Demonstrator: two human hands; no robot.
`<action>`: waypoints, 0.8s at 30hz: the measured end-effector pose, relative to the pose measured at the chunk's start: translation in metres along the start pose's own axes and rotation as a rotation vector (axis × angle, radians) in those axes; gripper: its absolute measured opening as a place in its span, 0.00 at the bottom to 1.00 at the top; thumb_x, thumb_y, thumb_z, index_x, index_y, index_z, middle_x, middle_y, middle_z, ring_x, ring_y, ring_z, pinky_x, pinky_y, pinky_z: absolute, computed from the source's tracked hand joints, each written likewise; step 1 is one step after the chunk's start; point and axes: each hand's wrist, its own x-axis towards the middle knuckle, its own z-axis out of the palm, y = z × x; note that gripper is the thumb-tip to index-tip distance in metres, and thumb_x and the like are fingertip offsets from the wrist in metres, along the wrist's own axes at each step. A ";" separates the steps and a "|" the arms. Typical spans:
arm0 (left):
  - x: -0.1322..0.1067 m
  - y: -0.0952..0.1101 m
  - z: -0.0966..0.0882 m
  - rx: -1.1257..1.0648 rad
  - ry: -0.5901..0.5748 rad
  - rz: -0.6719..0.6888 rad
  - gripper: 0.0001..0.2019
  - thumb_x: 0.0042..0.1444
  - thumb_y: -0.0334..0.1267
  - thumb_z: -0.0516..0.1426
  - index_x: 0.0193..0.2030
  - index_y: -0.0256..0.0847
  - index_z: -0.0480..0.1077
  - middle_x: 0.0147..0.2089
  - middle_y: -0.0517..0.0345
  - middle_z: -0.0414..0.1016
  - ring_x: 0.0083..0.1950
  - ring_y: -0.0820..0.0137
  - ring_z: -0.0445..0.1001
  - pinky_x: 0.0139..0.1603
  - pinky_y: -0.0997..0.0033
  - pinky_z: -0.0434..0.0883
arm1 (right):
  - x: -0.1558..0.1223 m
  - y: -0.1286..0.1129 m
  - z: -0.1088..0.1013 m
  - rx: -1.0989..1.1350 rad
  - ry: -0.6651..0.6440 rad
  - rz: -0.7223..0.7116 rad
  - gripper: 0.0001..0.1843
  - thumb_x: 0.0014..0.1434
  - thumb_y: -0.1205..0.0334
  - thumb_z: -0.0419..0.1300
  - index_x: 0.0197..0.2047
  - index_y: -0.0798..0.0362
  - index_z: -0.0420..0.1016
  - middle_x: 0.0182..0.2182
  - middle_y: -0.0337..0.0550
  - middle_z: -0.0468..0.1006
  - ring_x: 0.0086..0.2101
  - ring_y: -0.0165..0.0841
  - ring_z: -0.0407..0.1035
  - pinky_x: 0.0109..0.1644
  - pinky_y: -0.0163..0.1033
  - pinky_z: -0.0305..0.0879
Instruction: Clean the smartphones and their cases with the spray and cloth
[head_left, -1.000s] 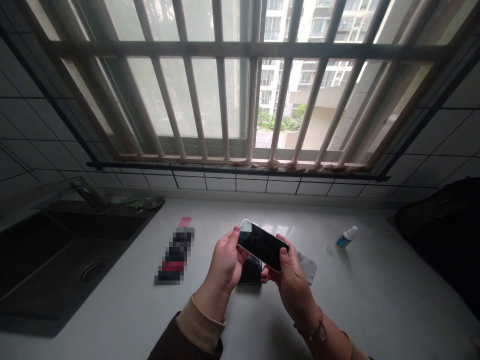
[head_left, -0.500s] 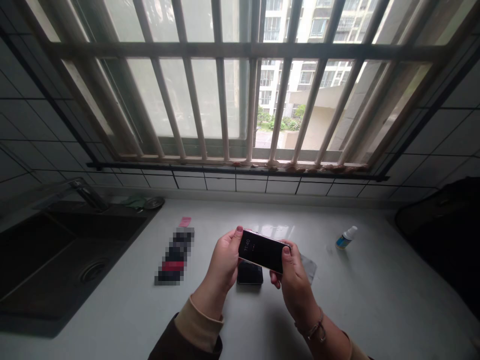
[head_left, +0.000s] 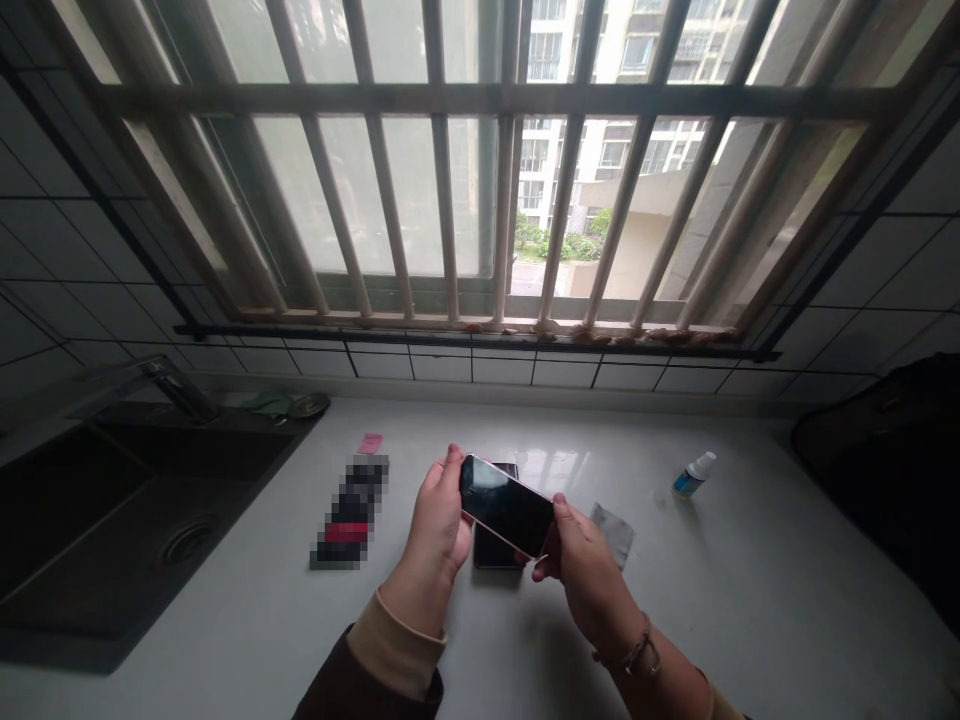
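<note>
Both my hands hold a dark-screened phone (head_left: 504, 503) with a pale gold edge above the white counter (head_left: 735, 600). My left hand (head_left: 439, 530) grips its left end with the thumb on the top corner. My right hand (head_left: 581, 570) pinches its right end between thumb and fingers. Under the phone a second dark flat device (head_left: 491, 548) lies on the counter, partly hidden by my hands. A grey cloth (head_left: 615, 532) lies just right of my right hand.
A small spray bottle (head_left: 694, 474) lies at the right. A blurred dark packet (head_left: 349, 512) and a pink slip (head_left: 369, 443) lie left of my hands. A black sink (head_left: 97, 520) with a tap (head_left: 176, 388) is at far left, a dark bag (head_left: 892, 470) at far right, a barred window behind.
The phone has shifted a little left and tilted flatter, so its screen now reflects the window. The clock shown half a second ago is no longer visible. Both hands kept their grip.
</note>
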 end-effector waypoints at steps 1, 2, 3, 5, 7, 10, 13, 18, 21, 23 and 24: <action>-0.001 0.001 0.002 -0.061 0.020 -0.020 0.19 0.63 0.54 0.65 0.45 0.40 0.72 0.39 0.49 0.81 0.38 0.64 0.82 0.39 0.67 0.78 | 0.000 0.000 0.002 0.069 -0.020 0.053 0.32 0.64 0.31 0.61 0.47 0.55 0.77 0.31 0.49 0.83 0.28 0.39 0.80 0.25 0.37 0.73; -0.001 0.002 0.004 -0.115 0.019 -0.037 0.20 0.66 0.56 0.60 0.46 0.39 0.72 0.42 0.44 0.82 0.41 0.60 0.83 0.42 0.62 0.79 | 0.000 0.001 0.005 0.141 -0.044 0.090 0.30 0.64 0.33 0.63 0.48 0.55 0.77 0.34 0.51 0.85 0.30 0.39 0.81 0.28 0.39 0.76; -0.003 0.002 0.006 -0.152 -0.007 -0.059 0.22 0.69 0.58 0.56 0.47 0.38 0.72 0.44 0.40 0.83 0.45 0.57 0.84 0.44 0.59 0.80 | -0.001 0.001 0.007 0.205 -0.070 0.110 0.29 0.64 0.36 0.64 0.50 0.54 0.77 0.39 0.52 0.85 0.33 0.40 0.83 0.32 0.40 0.78; -0.005 -0.001 0.009 -0.158 -0.106 -0.108 0.24 0.71 0.57 0.52 0.50 0.35 0.75 0.47 0.37 0.83 0.48 0.55 0.84 0.47 0.57 0.80 | -0.002 0.004 0.011 0.280 -0.128 0.109 0.26 0.64 0.39 0.67 0.51 0.53 0.77 0.46 0.53 0.85 0.38 0.40 0.84 0.39 0.41 0.80; -0.006 -0.005 0.008 -0.084 -0.178 -0.130 0.19 0.70 0.50 0.57 0.50 0.34 0.76 0.46 0.40 0.83 0.46 0.57 0.84 0.47 0.59 0.80 | -0.003 0.007 0.012 0.280 -0.179 0.083 0.25 0.64 0.41 0.68 0.51 0.54 0.78 0.46 0.52 0.85 0.41 0.39 0.83 0.43 0.41 0.80; -0.002 -0.006 0.001 0.081 -0.144 -0.092 0.10 0.64 0.42 0.64 0.46 0.37 0.77 0.40 0.48 0.83 0.37 0.64 0.82 0.40 0.67 0.78 | -0.002 0.013 0.009 0.172 -0.203 0.037 0.28 0.63 0.37 0.67 0.49 0.55 0.79 0.41 0.51 0.85 0.37 0.36 0.81 0.42 0.40 0.78; 0.003 -0.002 -0.008 0.233 -0.145 -0.107 0.17 0.64 0.51 0.64 0.43 0.37 0.77 0.38 0.49 0.82 0.33 0.66 0.80 0.33 0.70 0.75 | 0.001 0.015 0.004 -0.092 -0.230 -0.021 0.30 0.63 0.32 0.64 0.46 0.55 0.80 0.33 0.45 0.82 0.25 0.30 0.73 0.29 0.36 0.71; 0.007 -0.005 -0.015 0.500 -0.118 -0.057 0.32 0.45 0.50 0.76 0.52 0.40 0.72 0.44 0.45 0.82 0.41 0.57 0.82 0.42 0.62 0.76 | 0.001 0.015 0.001 -0.519 -0.259 -0.193 0.24 0.67 0.38 0.61 0.45 0.52 0.81 0.29 0.41 0.80 0.23 0.32 0.69 0.27 0.36 0.63; 0.010 -0.011 -0.018 0.735 -0.040 0.119 0.40 0.32 0.43 0.80 0.54 0.42 0.71 0.46 0.46 0.80 0.48 0.53 0.81 0.51 0.57 0.74 | -0.001 0.014 0.002 -0.703 -0.261 -0.327 0.18 0.68 0.45 0.62 0.45 0.50 0.82 0.30 0.43 0.82 0.30 0.37 0.73 0.35 0.39 0.64; 0.013 -0.010 -0.019 0.855 0.002 0.214 0.40 0.32 0.40 0.80 0.54 0.42 0.70 0.48 0.45 0.78 0.52 0.50 0.79 0.56 0.55 0.72 | -0.003 0.013 0.003 -0.779 -0.264 -0.363 0.17 0.69 0.46 0.62 0.48 0.49 0.83 0.29 0.42 0.82 0.29 0.37 0.73 0.34 0.40 0.63; 0.015 -0.008 -0.019 0.917 0.031 0.251 0.39 0.33 0.40 0.79 0.53 0.42 0.70 0.50 0.43 0.77 0.54 0.48 0.78 0.57 0.55 0.71 | -0.003 0.012 0.002 -0.800 -0.256 -0.374 0.18 0.69 0.46 0.61 0.50 0.49 0.83 0.29 0.42 0.82 0.28 0.38 0.73 0.34 0.40 0.62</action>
